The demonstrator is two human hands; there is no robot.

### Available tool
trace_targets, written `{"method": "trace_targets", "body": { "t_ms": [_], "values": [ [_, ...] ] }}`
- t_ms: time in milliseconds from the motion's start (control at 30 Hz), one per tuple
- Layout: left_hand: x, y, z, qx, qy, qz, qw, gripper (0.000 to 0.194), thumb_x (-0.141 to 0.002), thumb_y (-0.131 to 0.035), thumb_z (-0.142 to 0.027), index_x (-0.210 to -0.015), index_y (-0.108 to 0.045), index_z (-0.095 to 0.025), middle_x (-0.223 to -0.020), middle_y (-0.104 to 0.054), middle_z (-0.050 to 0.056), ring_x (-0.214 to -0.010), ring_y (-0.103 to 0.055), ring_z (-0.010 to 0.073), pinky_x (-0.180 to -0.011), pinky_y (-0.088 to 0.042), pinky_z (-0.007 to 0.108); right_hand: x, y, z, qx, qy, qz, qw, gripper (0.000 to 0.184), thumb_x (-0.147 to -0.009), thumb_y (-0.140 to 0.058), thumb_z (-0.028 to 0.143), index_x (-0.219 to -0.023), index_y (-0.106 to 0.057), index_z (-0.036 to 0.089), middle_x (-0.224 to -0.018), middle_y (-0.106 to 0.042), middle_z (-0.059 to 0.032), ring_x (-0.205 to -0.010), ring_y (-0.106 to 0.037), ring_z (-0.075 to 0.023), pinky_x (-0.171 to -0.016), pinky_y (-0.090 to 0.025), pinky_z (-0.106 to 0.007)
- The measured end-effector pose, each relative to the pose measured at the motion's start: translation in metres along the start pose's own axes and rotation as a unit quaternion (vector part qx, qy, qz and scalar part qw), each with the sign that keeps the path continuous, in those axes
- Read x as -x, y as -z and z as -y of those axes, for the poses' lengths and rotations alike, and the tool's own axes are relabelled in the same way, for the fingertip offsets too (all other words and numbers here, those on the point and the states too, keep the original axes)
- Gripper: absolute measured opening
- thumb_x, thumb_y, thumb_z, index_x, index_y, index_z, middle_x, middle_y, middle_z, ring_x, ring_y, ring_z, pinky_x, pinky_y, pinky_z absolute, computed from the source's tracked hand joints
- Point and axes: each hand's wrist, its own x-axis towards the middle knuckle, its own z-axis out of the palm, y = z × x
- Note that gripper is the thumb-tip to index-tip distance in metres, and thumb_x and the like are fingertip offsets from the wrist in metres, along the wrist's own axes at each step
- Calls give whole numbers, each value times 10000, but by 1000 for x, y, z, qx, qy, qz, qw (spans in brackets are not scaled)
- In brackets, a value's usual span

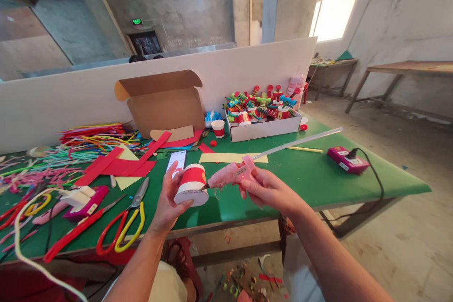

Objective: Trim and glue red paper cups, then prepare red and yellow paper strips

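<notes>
My left hand [169,200] grips a paper cup [194,175] wrapped in a red band, tipped on its side above the table. A white disc with print [191,198] covers the cup's end nearest me. In my right hand [264,188] is a pink hot glue gun [231,174], its small light lit and a long clear glue stick [300,143] sticking out of its back. The nozzle points left and meets the edge of the disc, by the cup. Thin glue strings hang from the gun. Behind the cup lies a phone [176,161].
Scissors [136,198], a red-handled knife [78,233] and purple power strips [348,160] lie on the green table [293,188]. Pipe cleaners [95,139] and red paper strips [123,167] cover the left. Behind stand an open cardboard box [166,108], another cup [218,128] and a white box [267,130] of colourful figures.
</notes>
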Motion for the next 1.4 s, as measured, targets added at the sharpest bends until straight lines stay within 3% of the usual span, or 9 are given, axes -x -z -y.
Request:
{"method": "trace_targets", "body": {
  "t_ms": [300,567,1400],
  "values": [
    [0,-6,-2,10,43,2,999,1081,-553,-905,-333,-1493,-372,-370,-1233,-646,49,-904,-689,189,-723,-558,233,4,0,4,34,-22,-29,999,555,-847,-557,721,-763,-551,173,-534,-396,75,-450,-341,-53,-421,-255,-216],
    [-2,-7,-2,17,58,-21,998,1098,-550,-898,-333,-1503,-355,-366,-1170,-649,37,-874,-675,192,-725,-565,260,5,-1,3,54,-16,-45,997,518,-856,-580,681,-763,-547,172,-558,-413,66,-469,-369,-60,-426,-273,-214],
    [-2,-8,-3,11,55,-22,998,1038,-572,-885,-326,-1483,-390,-351,-1152,-642,44,-876,-670,196,-719,-555,262,5,0,3,105,17,-64,992,413,-929,-536,561,-764,-557,182,-574,-431,45,-548,-385,-98,-505,-306,-232]
  ]
}}
